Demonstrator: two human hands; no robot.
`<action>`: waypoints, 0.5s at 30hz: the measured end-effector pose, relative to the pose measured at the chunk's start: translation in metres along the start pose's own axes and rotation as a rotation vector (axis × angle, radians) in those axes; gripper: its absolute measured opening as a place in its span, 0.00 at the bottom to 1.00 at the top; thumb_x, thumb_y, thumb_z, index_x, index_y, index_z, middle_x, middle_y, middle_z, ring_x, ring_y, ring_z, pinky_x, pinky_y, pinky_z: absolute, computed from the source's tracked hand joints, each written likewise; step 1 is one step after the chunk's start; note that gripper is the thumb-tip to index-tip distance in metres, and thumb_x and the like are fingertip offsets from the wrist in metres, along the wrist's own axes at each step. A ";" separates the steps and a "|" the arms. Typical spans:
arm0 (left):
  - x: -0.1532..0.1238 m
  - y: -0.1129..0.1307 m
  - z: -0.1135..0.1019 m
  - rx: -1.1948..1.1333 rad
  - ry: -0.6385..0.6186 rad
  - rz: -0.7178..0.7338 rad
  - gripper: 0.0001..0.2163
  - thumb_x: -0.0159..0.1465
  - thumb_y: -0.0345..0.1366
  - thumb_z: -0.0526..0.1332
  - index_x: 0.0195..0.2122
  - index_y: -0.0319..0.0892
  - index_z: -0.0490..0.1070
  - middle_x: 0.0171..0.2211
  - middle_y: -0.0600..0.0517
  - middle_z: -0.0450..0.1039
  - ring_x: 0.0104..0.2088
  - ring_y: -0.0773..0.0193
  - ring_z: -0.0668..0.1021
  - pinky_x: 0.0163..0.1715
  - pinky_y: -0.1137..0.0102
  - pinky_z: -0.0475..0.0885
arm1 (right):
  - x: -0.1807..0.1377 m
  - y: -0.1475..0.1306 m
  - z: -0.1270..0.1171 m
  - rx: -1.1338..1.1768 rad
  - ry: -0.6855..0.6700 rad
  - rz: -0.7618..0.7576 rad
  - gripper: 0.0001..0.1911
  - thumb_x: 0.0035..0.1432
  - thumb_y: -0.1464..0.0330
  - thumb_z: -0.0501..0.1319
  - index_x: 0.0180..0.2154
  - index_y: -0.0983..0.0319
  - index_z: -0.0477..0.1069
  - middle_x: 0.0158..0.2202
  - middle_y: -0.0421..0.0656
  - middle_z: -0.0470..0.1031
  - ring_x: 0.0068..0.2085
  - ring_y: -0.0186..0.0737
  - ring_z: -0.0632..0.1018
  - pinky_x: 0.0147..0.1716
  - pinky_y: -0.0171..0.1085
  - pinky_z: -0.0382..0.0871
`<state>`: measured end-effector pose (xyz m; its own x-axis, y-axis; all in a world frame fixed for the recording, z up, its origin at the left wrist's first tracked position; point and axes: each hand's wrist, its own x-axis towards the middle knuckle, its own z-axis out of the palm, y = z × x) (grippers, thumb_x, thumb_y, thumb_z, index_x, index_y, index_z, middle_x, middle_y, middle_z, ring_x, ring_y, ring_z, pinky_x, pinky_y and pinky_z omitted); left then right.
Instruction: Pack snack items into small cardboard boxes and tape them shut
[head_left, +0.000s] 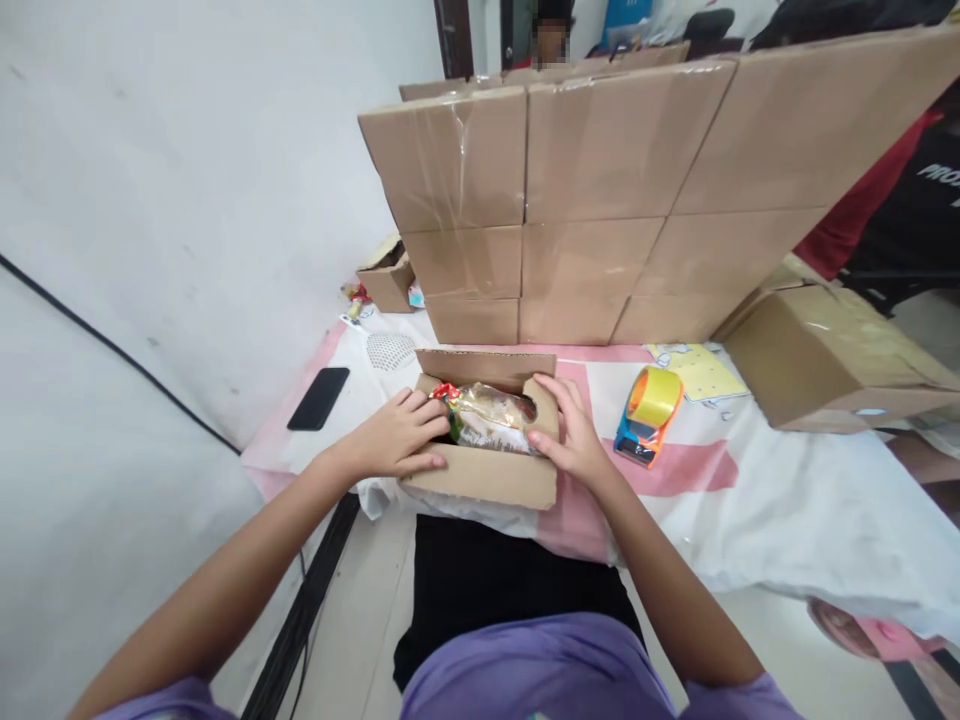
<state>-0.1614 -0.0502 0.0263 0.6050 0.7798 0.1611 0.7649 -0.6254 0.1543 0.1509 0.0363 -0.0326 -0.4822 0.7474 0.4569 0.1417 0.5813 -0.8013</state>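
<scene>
A small open cardboard box (pixel 480 478) sits at the table's near edge, its far flap standing up. Inside lie clear snack packets (pixel 491 417) with red and green ends. My left hand (pixel 397 437) rests on the box's left side, fingers curled over the left flap and touching the packets. My right hand (pixel 574 430) presses on the right flap, fingers laid over it and thumb at the box's front corner.
A wall of stacked sealed cartons (pixel 592 200) rises behind the box. A yellow tape dispenser (pixel 649 414) lies to the right, beside a larger carton (pixel 825 355). A black phone (pixel 319 398) lies left. Another person (pixel 553 35) sits beyond the cartons.
</scene>
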 end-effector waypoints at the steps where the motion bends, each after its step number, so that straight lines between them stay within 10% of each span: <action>1: -0.005 0.000 0.005 -0.008 0.054 -0.021 0.21 0.69 0.59 0.54 0.41 0.47 0.73 0.45 0.43 0.74 0.41 0.51 0.71 0.45 0.55 0.66 | 0.000 0.001 0.000 0.004 0.008 0.014 0.39 0.61 0.46 0.64 0.67 0.54 0.60 0.60 0.53 0.64 0.62 0.59 0.70 0.63 0.58 0.68; 9: -0.035 -0.009 0.061 -0.039 0.808 -0.461 0.18 0.70 0.55 0.52 0.44 0.44 0.65 0.44 0.42 0.64 0.49 0.48 0.71 0.49 0.50 0.72 | -0.007 0.011 -0.007 0.000 0.096 0.095 0.32 0.63 0.53 0.65 0.64 0.54 0.63 0.61 0.52 0.66 0.60 0.54 0.73 0.61 0.57 0.69; 15: -0.045 0.002 0.075 -0.360 0.793 -0.509 0.24 0.74 0.45 0.49 0.69 0.50 0.54 0.67 0.37 0.60 0.62 0.50 0.73 0.58 0.53 0.74 | -0.011 0.008 -0.009 0.030 0.103 0.117 0.27 0.64 0.55 0.63 0.62 0.54 0.66 0.60 0.51 0.67 0.60 0.52 0.72 0.60 0.54 0.70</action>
<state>-0.1706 -0.0844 -0.0534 -0.1968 0.7934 0.5760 0.6999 -0.2977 0.6492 0.1650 0.0355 -0.0412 -0.3729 0.8391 0.3960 0.1647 0.4799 -0.8617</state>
